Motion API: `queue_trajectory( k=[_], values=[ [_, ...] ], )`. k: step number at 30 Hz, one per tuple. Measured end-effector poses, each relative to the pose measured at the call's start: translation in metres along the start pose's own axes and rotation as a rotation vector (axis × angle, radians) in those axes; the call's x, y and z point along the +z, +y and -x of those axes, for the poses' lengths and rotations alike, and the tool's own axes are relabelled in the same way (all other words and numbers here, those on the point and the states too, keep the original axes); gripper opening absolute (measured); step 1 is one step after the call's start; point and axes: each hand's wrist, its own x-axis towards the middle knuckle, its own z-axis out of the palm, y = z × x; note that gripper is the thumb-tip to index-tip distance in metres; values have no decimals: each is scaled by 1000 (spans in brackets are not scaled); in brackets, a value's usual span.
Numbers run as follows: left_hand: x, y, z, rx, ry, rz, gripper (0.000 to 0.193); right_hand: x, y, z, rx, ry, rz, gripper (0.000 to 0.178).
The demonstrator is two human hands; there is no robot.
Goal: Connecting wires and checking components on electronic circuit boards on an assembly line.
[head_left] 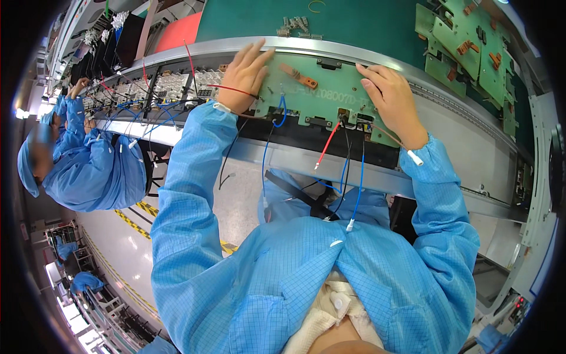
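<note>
A long green circuit board (318, 101) lies on a black fixture on the rail in front of me, with an orange-brown part near its far left. My left hand (244, 76) rests at the board's left end, its fingers stretched out toward the far rail. My right hand (392, 105) lies over the right end, fingers extended and thumb near the surface. Neither hand shows anything in its grasp. A red wire (328, 146) and blue wires (361, 177) hang from the near edge. Another red wire (236, 90) crosses the back of my left hand.
Several metal springs (298, 25) lie on the green mat (247, 20) beyond the rail. More green boards (471, 50) are stacked at the far right. Wired boards (168, 88) line the rail to the left, where a co-worker in blue (97, 165) sits.
</note>
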Motion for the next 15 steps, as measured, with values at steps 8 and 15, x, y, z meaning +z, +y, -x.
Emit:
queue_trajectory(
  k=[8,15],
  values=[
    [6,-2,-4,-66,-183,131,49,-2,-8,6,113,-30,-42,33],
    [-7,5,-7,-111,-200,215,49,-6,-12,3,104,-16,-18,33]
  ],
)
